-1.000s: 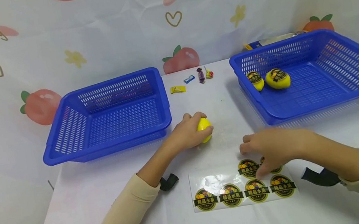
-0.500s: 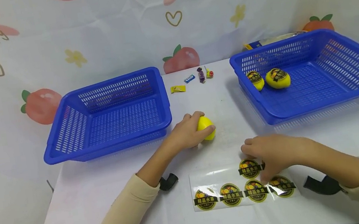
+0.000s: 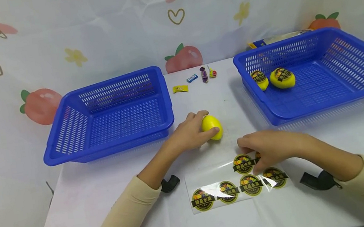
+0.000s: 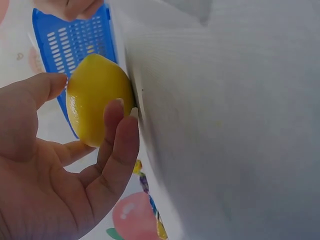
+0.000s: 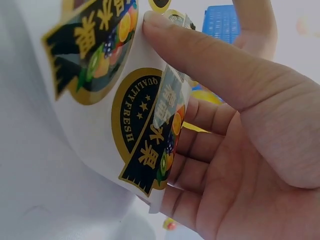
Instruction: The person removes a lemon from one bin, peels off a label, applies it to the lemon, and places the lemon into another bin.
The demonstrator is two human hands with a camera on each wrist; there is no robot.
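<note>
In the head view my left hand [image 3: 188,132] grips a smooth yellow lemon [image 3: 209,122] on the white table, between the two baskets. The left wrist view has the fingers curled about the lemon [image 4: 95,90], which bears no label on the side that shows. My right hand [image 3: 274,147] pinches the upper right part of a glossy sticker sheet [image 3: 212,179] between thumb and fingers. Round black and gold fruit labels line this sheet. In the right wrist view the sheet [image 5: 95,130] bends upward, its edge against the fingers; the hand hides some labels.
An empty blue basket [image 3: 110,148] stands at left. Another blue basket [image 3: 324,107] at right holds two labelled lemons [image 3: 282,78]. Several wrapped sweets [image 3: 180,89] lie at the back. Black curved pieces [image 3: 318,180] show under both forearms.
The left hand has shifted the lemon slightly rightward. The right hand has taken hold of the sticker sheet and drawn it a little left and up, tilting it.
</note>
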